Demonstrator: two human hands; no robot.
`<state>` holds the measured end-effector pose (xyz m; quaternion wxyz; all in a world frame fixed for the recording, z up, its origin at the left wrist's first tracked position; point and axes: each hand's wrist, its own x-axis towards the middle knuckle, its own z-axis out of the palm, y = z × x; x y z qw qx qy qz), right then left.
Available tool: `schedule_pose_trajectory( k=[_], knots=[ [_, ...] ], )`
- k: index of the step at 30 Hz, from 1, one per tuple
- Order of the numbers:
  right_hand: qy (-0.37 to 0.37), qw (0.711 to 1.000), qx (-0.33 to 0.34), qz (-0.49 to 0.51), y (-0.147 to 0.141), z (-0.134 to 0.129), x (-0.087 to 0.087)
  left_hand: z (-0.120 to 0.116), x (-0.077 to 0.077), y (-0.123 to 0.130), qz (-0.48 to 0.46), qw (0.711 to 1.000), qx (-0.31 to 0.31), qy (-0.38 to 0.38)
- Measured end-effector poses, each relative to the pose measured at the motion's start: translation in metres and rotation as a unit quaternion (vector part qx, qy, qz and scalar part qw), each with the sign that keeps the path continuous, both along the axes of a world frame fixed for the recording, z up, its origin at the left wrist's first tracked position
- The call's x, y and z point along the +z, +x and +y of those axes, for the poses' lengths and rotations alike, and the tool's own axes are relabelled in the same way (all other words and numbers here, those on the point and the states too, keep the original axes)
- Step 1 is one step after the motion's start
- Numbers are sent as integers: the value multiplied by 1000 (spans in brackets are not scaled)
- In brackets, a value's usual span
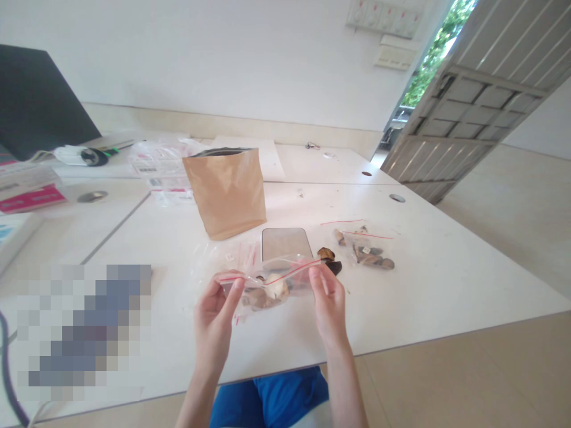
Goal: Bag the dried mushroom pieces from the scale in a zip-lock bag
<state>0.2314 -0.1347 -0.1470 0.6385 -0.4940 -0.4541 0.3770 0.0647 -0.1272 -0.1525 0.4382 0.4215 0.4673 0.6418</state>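
Note:
Both my hands hold a small clear zip bag [267,286] with a red seal line, just above the white table [428,285]. My left hand [216,315] pinches its left top corner and my right hand [328,297] pinches its right top corner. Brown and pale dried pieces sit inside the bag. Behind the bag lies a small scale [285,244] with a grey plate. A brown paper pouch [227,190] stands upright beyond it. A few loose dark pieces [329,257] lie by my right fingers.
A second filled zip bag [368,249] lies to the right. Empty zip bags [163,163] are piled at the back left, near a dark monitor [35,101] and pink-and-white boxes [27,190]. An open slatted door [473,101] stands at the right.

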Motion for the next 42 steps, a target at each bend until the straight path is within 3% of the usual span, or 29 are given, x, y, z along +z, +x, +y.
schedule_pose_trajectory(
  k=[6,11,20,24,27,33,36,39,42],
  knots=[
    [13,998,-31,-46,1,-3,3,0,5,-3,69,996,46,-43],
    [25,996,-48,-65,1,0,-3,2,4,-8,106,991,39,-76],
    [74,992,-89,-44,-4,7,-13,2,5,-8,205,974,76,-55],
    [54,995,-84,-15,-8,9,-11,3,9,-10,217,968,122,-20],
    [22,996,-85,16,-10,9,-8,3,14,-9,183,976,117,-5],
    [7,989,-70,134,-15,9,-10,-1,25,-6,129,991,26,38],
    [-1,982,-52,180,-18,11,-12,-1,27,-5,124,991,24,51],
    [1,983,22,180,-19,13,-13,0,33,-4,185,977,65,80],
    [10,985,59,159,-18,16,-12,1,43,-3,301,941,51,146]
  ],
)
